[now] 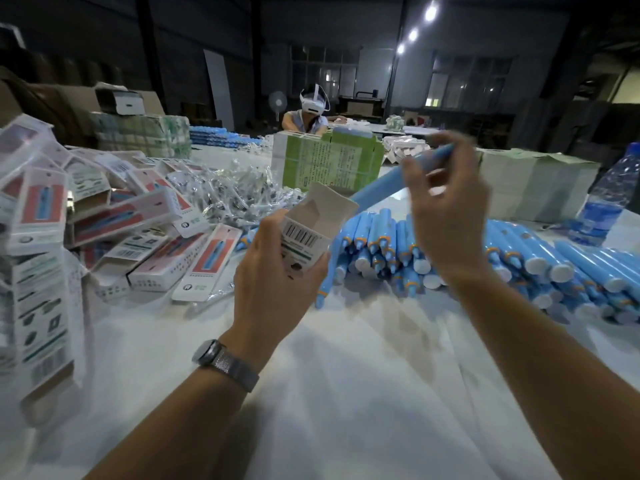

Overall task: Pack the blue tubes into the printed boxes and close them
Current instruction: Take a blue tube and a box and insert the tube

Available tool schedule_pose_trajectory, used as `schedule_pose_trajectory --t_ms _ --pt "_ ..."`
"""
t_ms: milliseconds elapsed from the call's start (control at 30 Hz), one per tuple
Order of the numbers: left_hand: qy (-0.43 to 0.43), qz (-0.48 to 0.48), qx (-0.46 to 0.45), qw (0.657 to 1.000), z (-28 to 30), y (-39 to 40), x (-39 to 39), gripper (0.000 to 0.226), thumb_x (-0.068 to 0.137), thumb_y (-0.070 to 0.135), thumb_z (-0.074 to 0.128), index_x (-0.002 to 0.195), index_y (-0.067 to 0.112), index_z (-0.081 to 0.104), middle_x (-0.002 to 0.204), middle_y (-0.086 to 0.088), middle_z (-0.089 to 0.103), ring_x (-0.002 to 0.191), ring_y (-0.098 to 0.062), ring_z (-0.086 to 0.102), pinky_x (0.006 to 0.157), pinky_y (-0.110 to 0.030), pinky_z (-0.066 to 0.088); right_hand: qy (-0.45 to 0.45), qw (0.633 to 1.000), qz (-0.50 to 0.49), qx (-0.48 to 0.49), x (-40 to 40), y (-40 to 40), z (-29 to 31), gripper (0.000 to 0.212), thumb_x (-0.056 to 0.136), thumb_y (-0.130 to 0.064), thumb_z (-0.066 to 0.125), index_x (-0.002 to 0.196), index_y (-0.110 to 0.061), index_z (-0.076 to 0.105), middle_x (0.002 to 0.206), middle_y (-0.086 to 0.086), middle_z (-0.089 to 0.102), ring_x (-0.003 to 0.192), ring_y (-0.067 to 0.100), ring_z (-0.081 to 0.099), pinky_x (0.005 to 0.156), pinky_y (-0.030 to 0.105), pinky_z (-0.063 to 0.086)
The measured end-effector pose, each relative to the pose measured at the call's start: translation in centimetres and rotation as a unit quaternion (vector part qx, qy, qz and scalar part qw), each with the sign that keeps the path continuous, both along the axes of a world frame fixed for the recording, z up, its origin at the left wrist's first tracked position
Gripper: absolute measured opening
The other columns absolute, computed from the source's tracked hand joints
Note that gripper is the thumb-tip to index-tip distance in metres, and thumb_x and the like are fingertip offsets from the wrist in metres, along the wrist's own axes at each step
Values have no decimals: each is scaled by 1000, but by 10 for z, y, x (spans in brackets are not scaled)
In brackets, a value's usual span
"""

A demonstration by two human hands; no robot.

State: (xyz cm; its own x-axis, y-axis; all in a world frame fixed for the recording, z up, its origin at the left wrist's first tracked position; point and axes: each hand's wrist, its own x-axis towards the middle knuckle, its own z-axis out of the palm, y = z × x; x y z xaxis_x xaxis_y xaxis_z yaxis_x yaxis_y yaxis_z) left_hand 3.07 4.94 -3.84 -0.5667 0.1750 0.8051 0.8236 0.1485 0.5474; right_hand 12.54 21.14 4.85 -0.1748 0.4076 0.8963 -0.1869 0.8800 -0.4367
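Left hand (273,268) fingers grip an open printed box (308,233); right hand (446,209) fingers pinch 1 blue tube (381,185) above it.

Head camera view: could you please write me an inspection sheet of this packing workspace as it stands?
Surface: table under a wrinkled white sheet.
Job's things: open printed box, flap up; blue tube angled towards its mouth, not yet inside; heap of blue tubes.
Clutter: pile of printed boxes, clear sachets, green cartons, water bottle.
Grippers: left hand grips the box; right hand holds the tube.
Cables: nothing seen.
Surroundings: dim hall, seated person, fan.
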Motion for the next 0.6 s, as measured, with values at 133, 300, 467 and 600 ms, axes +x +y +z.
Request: schedule_pose_trajectory --t_ms 133,300,467,600 --pt "22 29 -20 999 -1 2 -1 65 75 24 83 115 28 31 104 -8 61 85 -37 59 62 -40 48 127 968 196 -92 38 -8 34 22 94 -20 58 111 -19 45 72 -13 61 52 12 51 43 27 44" --pt "39 -15 -74 996 -2 -1 3 62 80 41 74 124 27 32 116 -4 60 96 -33 62 66 -47 54 87 968 230 -47 37 -34 28 31 96 -10 60 115 -19 38 71 -9 60 57 16 56 49 31 47" --pt "50 -39 -79 995 0 -4 6 56 91 54 45 137 22 37 116 -1 58 93 -22 58 68 -33 46 83 973 218 -9 32 -41 23 33 94 -15 62 112 -26 37 76 -13 64 63 15 62 59 29 50" --pt "76 -71 -105 989 -3 -1 15 45 98 43 41 139 24 37 115 -4 58 100 -25 56 76 -37 45 33 983 177 18 26 -45 10 37 91 -22 68 111 -31 38 73 -8 63 65 14 65 56 28 50"
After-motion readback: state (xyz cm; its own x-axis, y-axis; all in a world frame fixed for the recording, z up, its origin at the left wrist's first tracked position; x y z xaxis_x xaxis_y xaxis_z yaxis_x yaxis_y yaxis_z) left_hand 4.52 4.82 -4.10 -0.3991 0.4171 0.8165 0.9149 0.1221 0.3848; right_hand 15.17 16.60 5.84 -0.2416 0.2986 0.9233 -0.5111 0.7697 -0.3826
